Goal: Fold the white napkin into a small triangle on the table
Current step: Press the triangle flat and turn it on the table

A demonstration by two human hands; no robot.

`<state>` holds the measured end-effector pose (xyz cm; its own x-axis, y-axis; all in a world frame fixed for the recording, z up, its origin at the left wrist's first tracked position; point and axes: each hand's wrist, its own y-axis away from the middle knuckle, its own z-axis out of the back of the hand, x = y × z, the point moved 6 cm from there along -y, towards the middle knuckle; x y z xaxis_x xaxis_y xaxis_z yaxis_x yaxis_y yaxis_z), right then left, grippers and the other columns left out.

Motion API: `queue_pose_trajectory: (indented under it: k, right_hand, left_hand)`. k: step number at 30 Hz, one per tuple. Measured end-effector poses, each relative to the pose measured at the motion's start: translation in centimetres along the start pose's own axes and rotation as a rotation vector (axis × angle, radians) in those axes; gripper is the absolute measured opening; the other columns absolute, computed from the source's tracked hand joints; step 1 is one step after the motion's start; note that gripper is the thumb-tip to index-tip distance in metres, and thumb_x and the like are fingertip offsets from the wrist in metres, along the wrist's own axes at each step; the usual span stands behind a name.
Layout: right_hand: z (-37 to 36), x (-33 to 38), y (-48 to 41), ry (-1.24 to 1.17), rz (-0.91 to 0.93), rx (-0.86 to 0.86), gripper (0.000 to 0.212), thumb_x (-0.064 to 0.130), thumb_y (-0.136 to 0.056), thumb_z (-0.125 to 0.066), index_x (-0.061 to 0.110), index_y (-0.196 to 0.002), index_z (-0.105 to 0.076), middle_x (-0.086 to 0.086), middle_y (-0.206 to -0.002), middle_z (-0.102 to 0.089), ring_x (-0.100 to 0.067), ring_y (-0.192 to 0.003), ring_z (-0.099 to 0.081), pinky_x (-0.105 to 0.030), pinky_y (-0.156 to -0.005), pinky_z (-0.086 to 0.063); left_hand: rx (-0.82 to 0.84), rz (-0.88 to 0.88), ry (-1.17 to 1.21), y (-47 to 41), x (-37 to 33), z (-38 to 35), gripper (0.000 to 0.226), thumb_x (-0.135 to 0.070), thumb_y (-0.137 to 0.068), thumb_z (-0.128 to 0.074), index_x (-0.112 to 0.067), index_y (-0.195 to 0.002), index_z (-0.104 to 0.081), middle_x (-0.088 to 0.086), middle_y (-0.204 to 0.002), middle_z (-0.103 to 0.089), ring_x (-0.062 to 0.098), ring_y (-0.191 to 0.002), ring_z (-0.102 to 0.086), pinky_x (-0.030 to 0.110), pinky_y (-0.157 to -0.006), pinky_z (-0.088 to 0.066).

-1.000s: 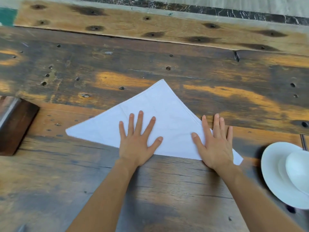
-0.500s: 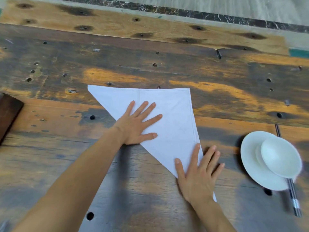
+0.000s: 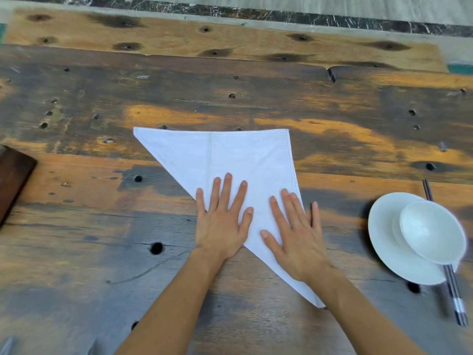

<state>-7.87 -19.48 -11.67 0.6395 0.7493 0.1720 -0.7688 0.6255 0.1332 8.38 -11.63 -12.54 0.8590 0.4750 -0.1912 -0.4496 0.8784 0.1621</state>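
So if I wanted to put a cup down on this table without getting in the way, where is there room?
The far table beyond the napkin is bare, as is the stretch between the napkin and the dark block. It is crowded near the plate, bowl and chopsticks, and where the left hand and right hand press.

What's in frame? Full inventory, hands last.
napkin: 1, white, folded in a triangle, flat at table centre
table: 1, weathered brown wood with holes, fills the view
plate: 1, white, right side
bowl: 1, white, on the plate
chopsticks: dark, count unclear, beside and partly under the plate
block: 1, dark brown, left edge, cut off
left hand: flat, fingers spread, on the napkin
right hand: flat on the napkin's right edge
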Motion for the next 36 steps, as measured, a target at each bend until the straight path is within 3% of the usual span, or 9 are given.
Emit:
queue_pose_trajectory:
  k: [4,6,8,10,12,15,19,23,36]
  right_hand:
    - [0.4,-0.9,1.1,-0.093,-0.062,-0.014,0.070,0.061,-0.104,-0.014,0.024,-0.162,0.000,0.000,-0.170,0.012,-0.016,-0.155,0.013,-0.047,-0.124,0.011]
    - [1.1,-1.3,2.0,-0.267,-0.113,-0.058,0.064,0.048,-0.107,-0.028,0.018,-0.161,-0.015,-0.003,-0.170,-0.002,-0.017,-0.156,0.003,-0.038,-0.125,0.007]
    - [2.4,-2.8,3.7,-0.511,-0.262,-0.195,0.050,0.033,-0.104,-0.048,0.016,-0.151,-0.044,-0.003,-0.160,-0.036,-0.019,-0.148,-0.029,-0.032,-0.122,-0.018]
    - [3.7,-4.5,6.1,-0.635,-0.412,-0.348,0.030,0.023,-0.097,-0.061,0.024,-0.128,-0.064,0.009,-0.124,-0.065,-0.005,-0.113,-0.057,-0.030,-0.101,-0.046]
    - [4.1,-5.4,8.4,-0.692,-0.553,-0.332,0.015,0.020,-0.090,-0.069,0.033,-0.099,-0.070,0.019,-0.085,-0.070,-0.001,-0.080,-0.063,-0.020,-0.076,-0.053]
    - [3.8,-4.8,10.5,-0.701,-0.615,-0.150,0.011,0.032,-0.084,-0.076,0.033,-0.077,-0.068,0.023,-0.070,-0.069,0.003,-0.067,-0.064,-0.009,-0.065,-0.047]
    - [2.7,-3.5,11.3,-0.647,-0.636,0.092,0.025,0.049,-0.080,-0.076,0.028,-0.089,-0.067,0.016,-0.073,-0.069,-0.005,-0.077,-0.066,-0.026,-0.076,-0.050]
    - [2.2,-3.1,11.3,-0.587,-0.647,0.180,0.022,0.045,-0.080,-0.075,0.027,-0.086,-0.063,0.017,-0.074,-0.064,-0.010,-0.082,-0.063,-0.025,-0.073,-0.044]
    - [1.5,-2.7,13.6,-0.988,-0.630,0.186,0.004,0.029,-0.092,-0.066,0.030,-0.095,-0.069,0.010,-0.070,-0.073,-0.001,-0.065,-0.068,-0.025,-0.071,-0.051]
  left_hand:
    - [-0.001,0.011,0.004,-0.1,0.2,0.1,0.065,-0.060,-0.104,-0.006,-0.037,-0.163,0.009,-0.002,-0.172,0.020,0.020,-0.157,0.023,0.057,-0.124,0.016]
    - [-0.030,0.017,0.016,0.1,0.1,0.7,0.064,-0.056,-0.107,-0.015,-0.032,-0.165,-0.004,0.004,-0.174,0.006,0.025,-0.160,0.010,0.058,-0.125,0.013]
    - [-0.193,-0.026,0.065,1.1,-0.8,2.3,0.054,-0.044,-0.108,-0.036,-0.019,-0.154,-0.044,0.015,-0.162,-0.039,0.033,-0.149,-0.037,0.057,-0.121,-0.018]
    - [-0.412,-0.066,0.155,3.2,-2.2,3.6,0.037,-0.038,-0.101,-0.050,-0.015,-0.122,-0.070,0.009,-0.122,-0.067,0.030,-0.108,-0.065,0.046,-0.095,-0.037]
    - [-0.435,-0.074,0.309,5.7,-4.2,3.5,0.024,-0.037,-0.098,-0.056,-0.019,-0.101,-0.071,0.000,-0.099,-0.067,0.026,-0.087,-0.061,0.040,-0.079,-0.038]
    - [-0.340,-0.066,0.424,9.7,-7.4,2.1,0.019,-0.036,-0.096,-0.058,-0.023,-0.102,-0.070,-0.007,-0.104,-0.066,0.018,-0.092,-0.057,0.036,-0.081,-0.040]
    - [-0.250,0.014,0.448,13.3,-8.9,0.3,0.022,-0.033,-0.092,-0.063,-0.025,-0.111,-0.072,-0.010,-0.123,-0.066,0.014,-0.113,-0.057,0.029,-0.094,-0.033]
    - [-0.282,0.003,0.460,15.1,-9.8,-0.3,0.027,-0.019,-0.090,-0.070,-0.021,-0.117,-0.072,-0.004,-0.136,-0.062,0.012,-0.129,-0.052,0.031,-0.104,-0.032]
    - [-0.350,0.301,0.621,19.1,-12.7,-0.6,0.038,-0.052,-0.080,-0.069,-0.026,-0.108,-0.071,-0.015,-0.109,-0.067,0.007,-0.109,-0.054,0.032,-0.095,-0.035]
